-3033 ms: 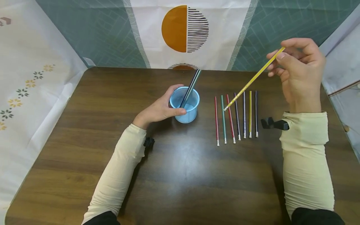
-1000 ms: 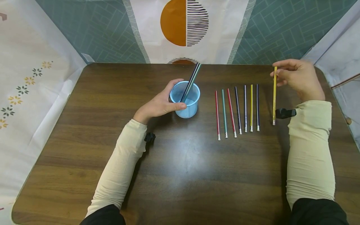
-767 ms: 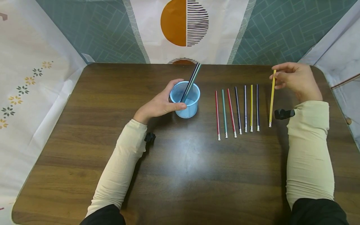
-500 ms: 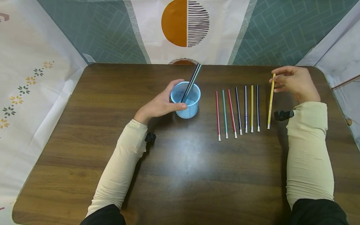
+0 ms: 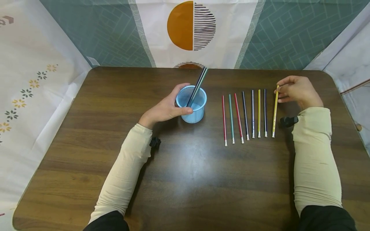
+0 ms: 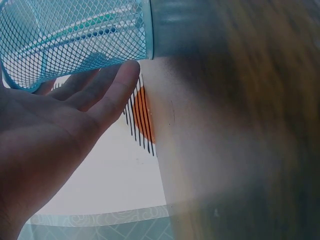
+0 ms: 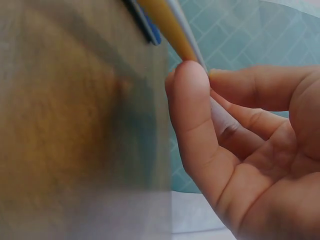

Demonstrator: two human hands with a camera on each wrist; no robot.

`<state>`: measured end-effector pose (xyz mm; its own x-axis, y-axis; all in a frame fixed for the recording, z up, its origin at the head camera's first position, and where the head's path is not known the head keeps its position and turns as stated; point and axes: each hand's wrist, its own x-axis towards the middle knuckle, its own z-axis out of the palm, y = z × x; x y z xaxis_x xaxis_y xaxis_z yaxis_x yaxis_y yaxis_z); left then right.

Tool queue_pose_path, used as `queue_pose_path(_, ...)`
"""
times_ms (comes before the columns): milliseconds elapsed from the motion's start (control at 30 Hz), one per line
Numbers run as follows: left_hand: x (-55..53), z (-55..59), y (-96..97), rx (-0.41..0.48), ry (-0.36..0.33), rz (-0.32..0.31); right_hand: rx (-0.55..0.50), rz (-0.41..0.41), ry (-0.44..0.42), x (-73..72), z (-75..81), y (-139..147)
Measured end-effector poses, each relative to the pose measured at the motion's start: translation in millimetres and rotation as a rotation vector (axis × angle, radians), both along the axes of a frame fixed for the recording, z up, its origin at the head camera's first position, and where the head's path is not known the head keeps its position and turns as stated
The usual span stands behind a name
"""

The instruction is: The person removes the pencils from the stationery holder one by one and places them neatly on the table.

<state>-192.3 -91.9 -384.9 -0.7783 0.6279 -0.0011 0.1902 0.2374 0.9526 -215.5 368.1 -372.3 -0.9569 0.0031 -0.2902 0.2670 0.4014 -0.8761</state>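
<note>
My left hand [image 5: 164, 110] holds a light blue mesh pencil cup [image 5: 192, 118], thumb on the near side. Through the mesh cup [image 6: 75, 55] in the left wrist view, pencils show inside. Dark and green pencils [image 5: 198, 86] lean to the right in it. At the right, my right hand [image 5: 300, 93] pinches a yellow pencil [image 5: 275, 115] near its far end, eraser end towards me. Thumb and fingertip meet on the pencil [image 7: 170, 30] in the right wrist view. Just left of it lies a navy pencil [image 5: 265, 112], the end of a row.
The row also has a yellow pencil [image 5: 259, 112], a purple-blue one [image 5: 252, 112], a dark one [image 5: 245, 115], two red ones [image 5: 238, 118] and a teal one [image 5: 231, 118], erasers towards me. All lie on the brown wooden table [image 5: 179, 179]. A patterned cloth [image 5: 110, 35] hangs behind.
My right hand has lowered the yellow pencil from the air, turned it parallel to the row and brought it left beside the navy pencil. My left hand stays on the cup.
</note>
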Motion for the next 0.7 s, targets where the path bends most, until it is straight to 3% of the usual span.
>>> queue_pose_path(233,-0.8,-1.0,0.5,0.005,-0.009,0.0,0.054,0.042,-0.012,-0.9,-7.3,1.0)
queue_pose_path(700,0.8,0.2,0.3,0.0,0.003,0.005,0.149,0.037,-0.044,-1.8,-9.0,-3.1)
